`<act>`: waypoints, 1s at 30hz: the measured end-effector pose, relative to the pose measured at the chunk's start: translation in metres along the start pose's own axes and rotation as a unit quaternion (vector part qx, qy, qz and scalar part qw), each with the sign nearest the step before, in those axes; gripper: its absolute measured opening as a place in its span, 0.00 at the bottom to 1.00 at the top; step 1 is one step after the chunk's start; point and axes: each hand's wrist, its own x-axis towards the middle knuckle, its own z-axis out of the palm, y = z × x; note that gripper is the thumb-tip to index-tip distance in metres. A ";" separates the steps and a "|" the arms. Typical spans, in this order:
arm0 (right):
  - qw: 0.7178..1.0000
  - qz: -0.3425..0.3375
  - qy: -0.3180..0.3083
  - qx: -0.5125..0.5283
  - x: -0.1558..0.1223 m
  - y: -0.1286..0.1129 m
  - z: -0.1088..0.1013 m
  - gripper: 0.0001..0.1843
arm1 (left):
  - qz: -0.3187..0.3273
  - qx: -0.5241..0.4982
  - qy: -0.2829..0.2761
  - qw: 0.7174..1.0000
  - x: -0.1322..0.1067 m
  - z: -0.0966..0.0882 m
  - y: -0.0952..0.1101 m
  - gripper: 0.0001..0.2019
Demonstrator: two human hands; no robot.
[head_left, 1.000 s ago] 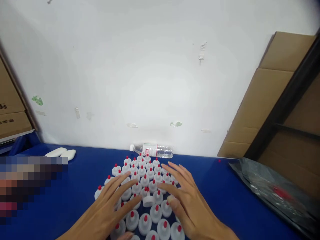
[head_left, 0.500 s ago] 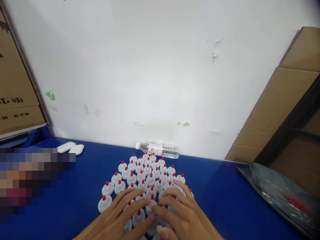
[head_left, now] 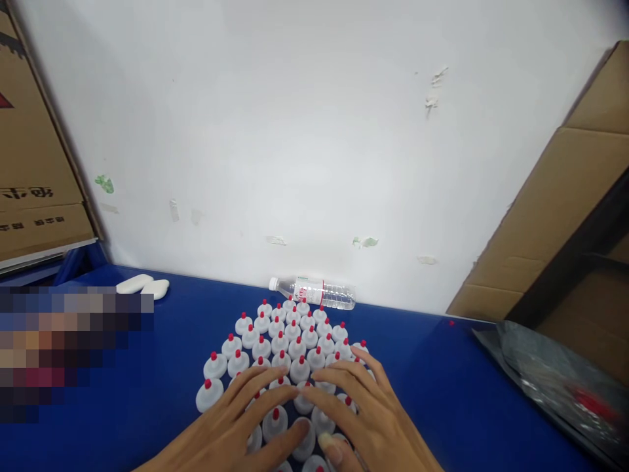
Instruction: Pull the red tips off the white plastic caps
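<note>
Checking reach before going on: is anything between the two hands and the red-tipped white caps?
Nothing visible. The left hand and right hand rest directly on the cluster's near caps; the water bottle lies beyond, by the wall.

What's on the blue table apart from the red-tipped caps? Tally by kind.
Water bottle: 1
White oval pieces: 2
Dark plastic bag: 1
Small red bit: 1
Total: 5
The blurred patch at the left is not counted.
</note>
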 end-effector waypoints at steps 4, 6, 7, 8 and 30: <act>0.998 -0.050 0.020 -0.027 -0.011 -0.009 0.021 0.24 | -0.023 0.038 -0.007 0.999 0.004 0.001 0.003 0.29; 0.997 -0.073 0.035 -0.018 -0.017 -0.016 0.039 0.24 | -0.022 0.032 -0.006 0.999 0.006 -0.001 0.001 0.25; 0.997 -0.070 0.027 -0.011 -0.018 -0.020 0.047 0.25 | -0.016 0.028 -0.004 0.999 0.007 -0.002 0.000 0.24; 0.997 -0.071 0.020 -0.003 -0.017 -0.023 0.053 0.26 | -0.005 0.027 -0.006 1.000 0.008 -0.002 -0.002 0.24; 0.987 -0.039 0.120 0.103 0.001 -0.033 0.023 0.08 | 0.002 -0.066 0.197 0.978 0.007 -0.004 0.003 0.19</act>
